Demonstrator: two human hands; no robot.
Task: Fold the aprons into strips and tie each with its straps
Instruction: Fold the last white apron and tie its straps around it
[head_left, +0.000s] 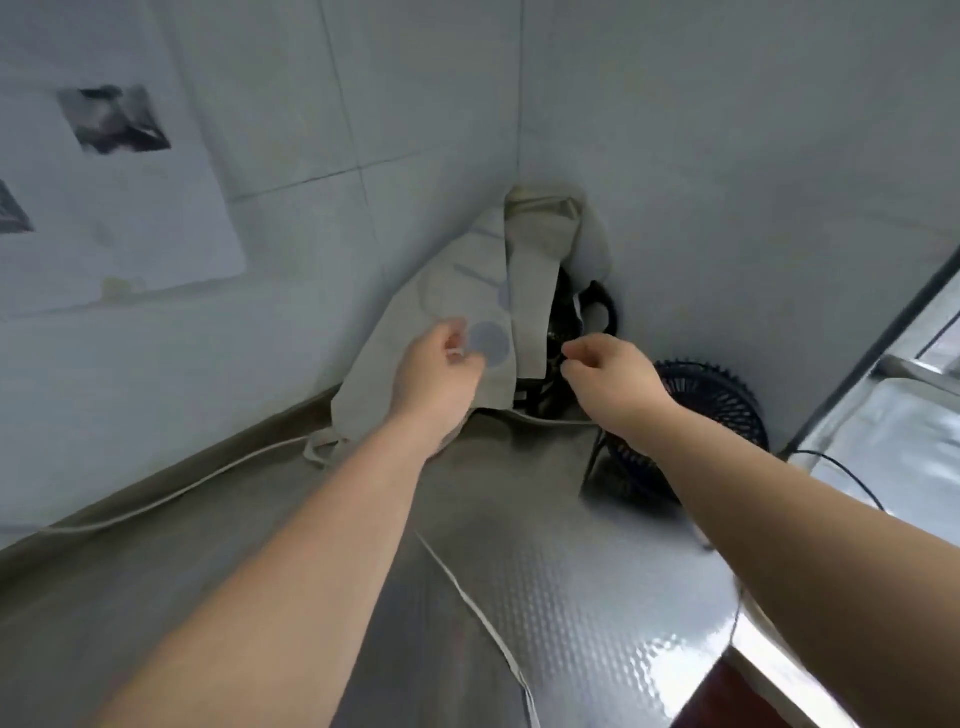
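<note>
1. Hands first, from the head view: I am reaching both arms toward the wall corner. My left hand (441, 369) and right hand (613, 379) are well apart, each with its fingers curled.
2. My left hand is hovering over the lower edge of the heaped apron (467, 291). A pale sliver is showing at its fingertips, but blur is keeping me from telling whether I am pinching cloth or a tie.
3. My right hand is closing thumb against forefinger just beside the dark tangle under that heap. I cannot tell whether anything is caught between them.
4. The heaped apron is slumping beige against the corner, with a grey dot printed on it. It is resting on the far end of the spread apron (260, 545).
5. The spread apron is lying flat on the embossed metal table (623, 597), its white strap (467, 587) trailing toward me. A black fan (722, 410) is sitting near my right wrist, and a paper sheet (130, 208) is hanging on the left wall.
6. Judging the step: I am fetching or sorting at the pile, and folding of the spread apron is not yet begun.
7. Next, I am expecting to need a sure grip on 1 apron's cloth. The lift should keep its ties clear of the fan.
</note>
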